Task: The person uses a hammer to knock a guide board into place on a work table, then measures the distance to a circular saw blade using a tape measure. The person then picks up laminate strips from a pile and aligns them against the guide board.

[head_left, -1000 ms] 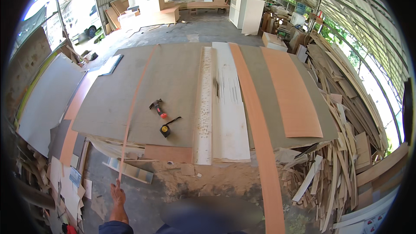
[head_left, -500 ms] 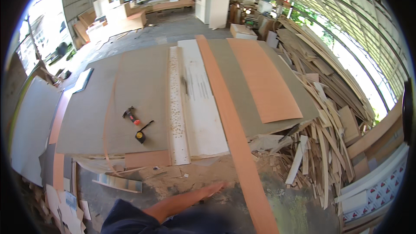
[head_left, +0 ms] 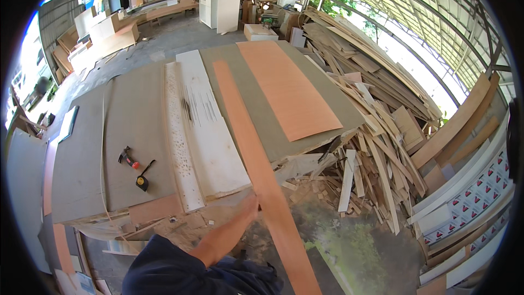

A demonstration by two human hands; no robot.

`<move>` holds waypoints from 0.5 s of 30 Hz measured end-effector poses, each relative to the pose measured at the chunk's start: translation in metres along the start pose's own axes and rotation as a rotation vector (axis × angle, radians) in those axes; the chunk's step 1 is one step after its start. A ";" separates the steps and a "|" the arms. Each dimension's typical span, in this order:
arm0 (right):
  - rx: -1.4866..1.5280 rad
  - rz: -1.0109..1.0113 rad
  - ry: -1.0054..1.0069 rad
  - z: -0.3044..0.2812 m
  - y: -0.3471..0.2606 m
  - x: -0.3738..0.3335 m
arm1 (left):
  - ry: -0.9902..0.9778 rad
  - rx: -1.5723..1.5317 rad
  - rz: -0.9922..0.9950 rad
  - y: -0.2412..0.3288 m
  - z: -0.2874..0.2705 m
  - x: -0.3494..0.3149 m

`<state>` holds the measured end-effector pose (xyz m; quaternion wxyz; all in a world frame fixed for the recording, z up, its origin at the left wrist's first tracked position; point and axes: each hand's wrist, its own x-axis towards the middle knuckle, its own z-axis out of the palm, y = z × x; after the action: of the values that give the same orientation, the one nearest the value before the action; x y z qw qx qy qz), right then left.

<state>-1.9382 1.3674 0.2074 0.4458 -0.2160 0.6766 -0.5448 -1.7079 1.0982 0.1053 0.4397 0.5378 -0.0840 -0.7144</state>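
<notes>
Head view: the left hand (head_left: 252,206) pinches the left edge of the orange strip (head_left: 246,136) just below the middle of the frame, its fingers partly hidden; the right hand is out of sight. The strip lies over the counter (head_left: 136,93) and runs past its near edge, so the hand probably steadies the overhanging length. Hammer (head_left: 128,158) and tape measure (head_left: 142,183) sit left of centre, likely placed clear of the strip. At upper middle stands a white cabinet (head_left: 226,8), contents hidden from here
</notes>
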 end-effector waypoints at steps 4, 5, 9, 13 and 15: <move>0.013 0.022 -0.031 -0.009 -0.001 0.001 | -0.478 0.126 -0.040 -0.031 0.013 -0.064; 0.021 0.028 -0.050 -0.009 -0.002 0.002 | -0.618 0.209 -0.068 -0.040 0.011 -0.077; 0.040 0.047 -0.117 -0.023 -0.013 0.012 | -0.931 0.628 0.028 -0.047 0.037 -0.147; 0.060 0.028 -0.258 -0.014 -0.031 0.034 | -1.090 0.788 0.415 -0.101 0.028 -0.158; 0.090 -0.010 -0.330 -0.005 -0.050 0.051 | -1.054 0.933 0.542 -0.112 0.020 -0.161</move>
<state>-1.9783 1.3143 0.2353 0.5574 -0.2857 0.5680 -0.5339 -1.7798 1.2738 0.1584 0.2284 0.2159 -0.7065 -0.6341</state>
